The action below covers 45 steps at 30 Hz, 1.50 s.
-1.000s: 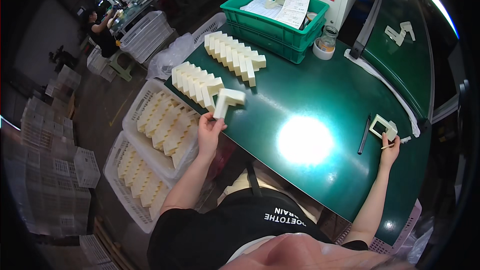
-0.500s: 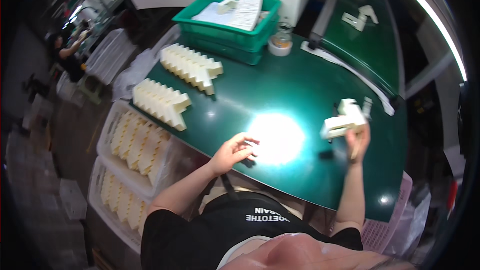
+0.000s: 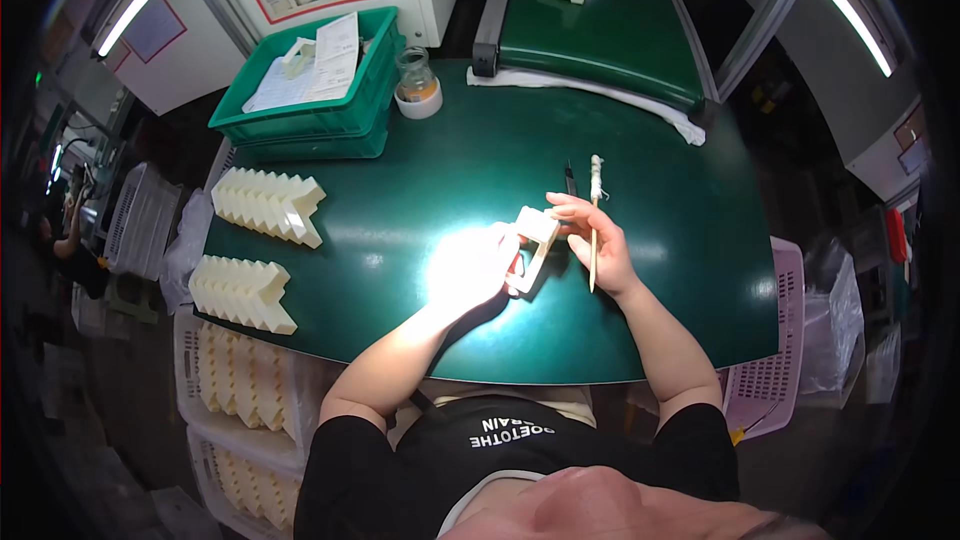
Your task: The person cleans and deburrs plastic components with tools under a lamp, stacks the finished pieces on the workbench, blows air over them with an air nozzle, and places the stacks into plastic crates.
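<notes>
Cream-coloured, one part (image 3: 540,225) sits between two hands (image 3: 608,248).

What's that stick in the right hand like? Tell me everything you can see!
The stick is thin, straight and pale tan, and looks like wood. Its far end has a bumpy white wrapping, perhaps cloth or cotton, with a loose wisp. The bare end points back toward the person. The right hand holds it around the middle, above the green table; exactly how the fingers grip it is hard to tell.
</notes>
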{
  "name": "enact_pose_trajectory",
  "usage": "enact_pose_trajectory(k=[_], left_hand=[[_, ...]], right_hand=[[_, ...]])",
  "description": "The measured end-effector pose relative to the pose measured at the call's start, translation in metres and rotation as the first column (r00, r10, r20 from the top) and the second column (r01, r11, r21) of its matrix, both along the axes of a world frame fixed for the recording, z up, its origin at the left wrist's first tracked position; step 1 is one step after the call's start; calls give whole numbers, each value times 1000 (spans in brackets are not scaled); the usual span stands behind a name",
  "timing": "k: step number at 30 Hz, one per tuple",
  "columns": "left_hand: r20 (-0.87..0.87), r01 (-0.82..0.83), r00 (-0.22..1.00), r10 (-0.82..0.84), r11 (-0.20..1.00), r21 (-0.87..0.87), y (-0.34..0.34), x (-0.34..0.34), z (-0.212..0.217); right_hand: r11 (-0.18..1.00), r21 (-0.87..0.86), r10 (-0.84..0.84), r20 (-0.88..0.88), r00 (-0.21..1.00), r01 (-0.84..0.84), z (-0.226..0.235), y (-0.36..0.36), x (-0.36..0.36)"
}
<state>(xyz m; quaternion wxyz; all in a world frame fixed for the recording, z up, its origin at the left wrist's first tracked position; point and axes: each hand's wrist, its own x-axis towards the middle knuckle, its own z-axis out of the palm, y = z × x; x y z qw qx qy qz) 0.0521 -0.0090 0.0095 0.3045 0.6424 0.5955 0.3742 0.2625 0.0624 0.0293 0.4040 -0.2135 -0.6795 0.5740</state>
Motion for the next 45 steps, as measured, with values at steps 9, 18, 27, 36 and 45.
enact_pose_trajectory(k=[9, 18, 27, 36, 45], left_hand=[[996, 618, -41, 83, 785, -40, 3, -1, 0], [953, 718, -199, 228, 696, -17, 1, -5, -3], [957, 715, -214, 193, 698, 19, 1, -5, -3], [772, 322, 631, -75, 931, -173, -3, -15, -18], [256, -43, 965, 53, 998, -47, -3, -10, -37]], right_hand=[[994, -41, -92, 107, 990, 97, 9, -13, -14], [994, 2, -107, 54, 993, 107, -13, -9, -12], [994, -15, -108, 26, 994, 108, -16, -7, -11], [867, 310, -407, -13, 913, 391, -8, 2, -6], [878, 468, -127, 34, 991, 97, 7, -29, -20]])
